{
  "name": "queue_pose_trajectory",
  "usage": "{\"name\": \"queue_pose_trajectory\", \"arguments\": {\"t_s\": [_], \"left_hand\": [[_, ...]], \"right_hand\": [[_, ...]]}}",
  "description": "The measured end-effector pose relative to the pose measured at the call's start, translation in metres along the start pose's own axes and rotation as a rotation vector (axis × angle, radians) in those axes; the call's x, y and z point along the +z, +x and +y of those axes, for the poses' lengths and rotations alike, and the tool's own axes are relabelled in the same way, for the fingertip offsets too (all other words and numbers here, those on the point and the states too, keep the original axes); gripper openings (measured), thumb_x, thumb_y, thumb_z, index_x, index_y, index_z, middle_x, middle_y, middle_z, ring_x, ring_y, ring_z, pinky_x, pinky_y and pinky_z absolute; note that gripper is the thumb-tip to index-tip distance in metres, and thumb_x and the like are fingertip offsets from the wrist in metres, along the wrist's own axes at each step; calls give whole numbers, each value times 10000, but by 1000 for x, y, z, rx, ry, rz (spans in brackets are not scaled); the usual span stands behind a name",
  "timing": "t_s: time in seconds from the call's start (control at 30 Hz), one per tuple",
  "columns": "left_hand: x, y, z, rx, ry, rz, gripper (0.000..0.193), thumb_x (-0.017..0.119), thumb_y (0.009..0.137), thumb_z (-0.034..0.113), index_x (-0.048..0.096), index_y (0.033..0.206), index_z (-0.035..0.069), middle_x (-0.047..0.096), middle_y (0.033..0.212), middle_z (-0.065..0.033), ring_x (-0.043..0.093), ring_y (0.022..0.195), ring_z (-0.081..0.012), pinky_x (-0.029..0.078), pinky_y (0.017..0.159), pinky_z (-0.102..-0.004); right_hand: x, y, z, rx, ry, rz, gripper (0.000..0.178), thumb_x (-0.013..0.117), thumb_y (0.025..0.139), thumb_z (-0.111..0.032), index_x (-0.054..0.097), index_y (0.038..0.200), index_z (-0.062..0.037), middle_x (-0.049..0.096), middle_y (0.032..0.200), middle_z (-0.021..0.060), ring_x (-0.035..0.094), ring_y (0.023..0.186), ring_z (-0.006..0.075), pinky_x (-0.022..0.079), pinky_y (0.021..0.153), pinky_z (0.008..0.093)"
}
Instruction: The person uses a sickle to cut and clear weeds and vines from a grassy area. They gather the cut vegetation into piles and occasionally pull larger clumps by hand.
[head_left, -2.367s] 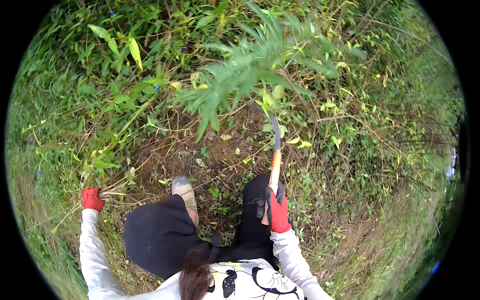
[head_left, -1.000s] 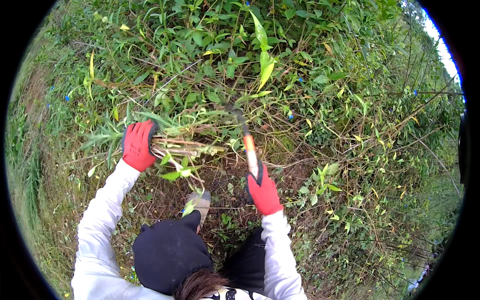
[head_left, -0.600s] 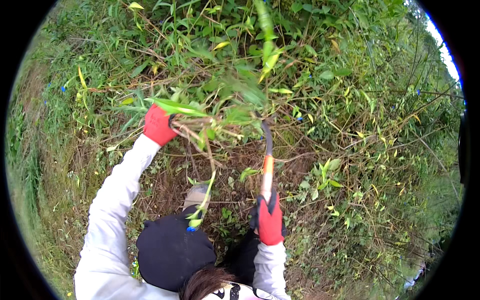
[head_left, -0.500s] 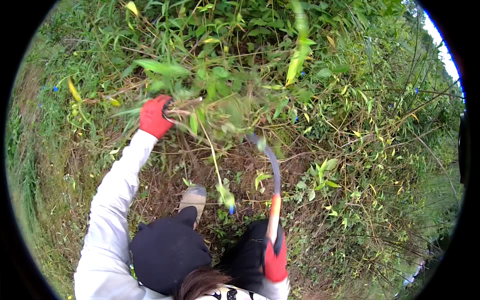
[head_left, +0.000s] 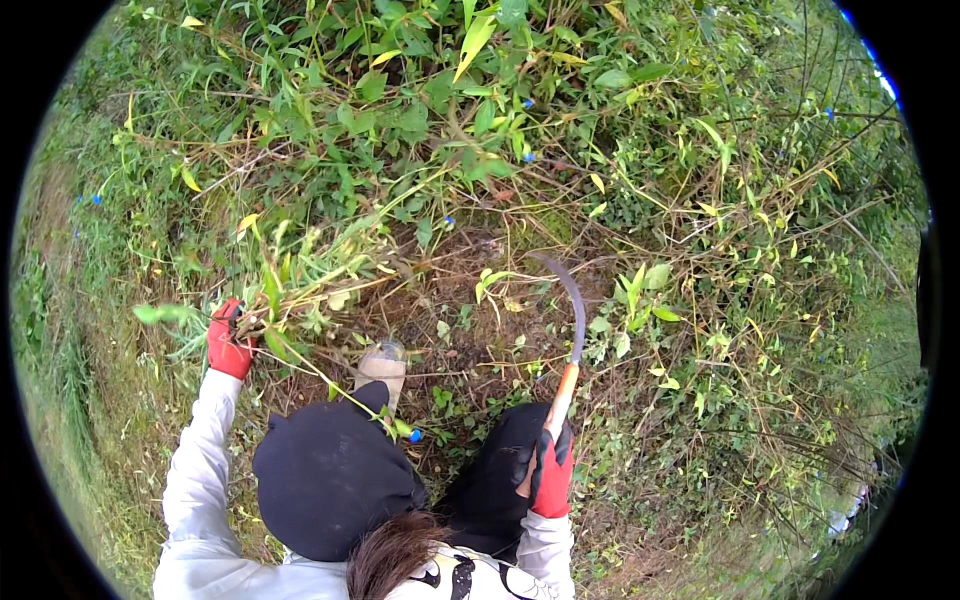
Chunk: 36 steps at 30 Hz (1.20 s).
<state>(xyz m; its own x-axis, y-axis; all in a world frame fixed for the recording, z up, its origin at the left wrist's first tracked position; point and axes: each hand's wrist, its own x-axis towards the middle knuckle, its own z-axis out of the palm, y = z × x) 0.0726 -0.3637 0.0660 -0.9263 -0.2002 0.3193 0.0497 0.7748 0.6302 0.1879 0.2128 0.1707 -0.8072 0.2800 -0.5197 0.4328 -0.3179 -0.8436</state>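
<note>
My left hand (head_left: 230,345), in a red and black work glove, is closed round the stems of a bunch of weeds (head_left: 320,280). Their leafy tops spread to the right, and one long stem with a blue flower at its end droops toward my dark cap. In my right hand (head_left: 552,478), gloved the same way, is the handle of a sickle (head_left: 576,315) with an orange and pale grip. Its curved blade points away from me over brown, thinly covered ground, its tip bending left and apart from the bunch.
Dense green weeds (head_left: 400,100) with small blue flowers rise along the far side. Thin dry branches (head_left: 850,215) stick out at the right. A light boot (head_left: 381,375) stands on the bare soil (head_left: 470,320) between my hands, near low seedlings.
My left hand has drawn the bunch of weeds down and to the left, away from the standing growth. The sickle has shifted slightly right, and its blade now shows apart from the plants.
</note>
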Motion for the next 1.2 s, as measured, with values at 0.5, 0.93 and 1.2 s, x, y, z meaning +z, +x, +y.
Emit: {"name": "queue_pose_trajectory", "arguments": {"t_s": [0.5,0.93,1.2], "left_hand": [[-80,149,225,423,942,-514,399,737,632,180,645,1012,99,627,899,-103,621,905,-321,455,883,-445],[132,150,283,1018,526,-531,417,692,613,168,591,1010,91,563,994,-103,567,942,-280,430,869,-421],[190,177,292,1292,500,-512,507,607,736,113,541,1239,100,424,1451,-117,484,1248,-270,365,1077,-441]], "right_hand": [[13,60,9,-8,26,33,334,510,992,-197,387,1282,-85,514,664,31,469,411,116,376,369,246],[65,204,4,-330,-314,14,430,539,970,-205,374,1342,-65,598,788,94,584,595,186,451,509,319],[70,153,-17,-241,-698,-52,607,605,931,-245,331,1429,-31,651,951,241,668,852,352,508,718,402]]}}
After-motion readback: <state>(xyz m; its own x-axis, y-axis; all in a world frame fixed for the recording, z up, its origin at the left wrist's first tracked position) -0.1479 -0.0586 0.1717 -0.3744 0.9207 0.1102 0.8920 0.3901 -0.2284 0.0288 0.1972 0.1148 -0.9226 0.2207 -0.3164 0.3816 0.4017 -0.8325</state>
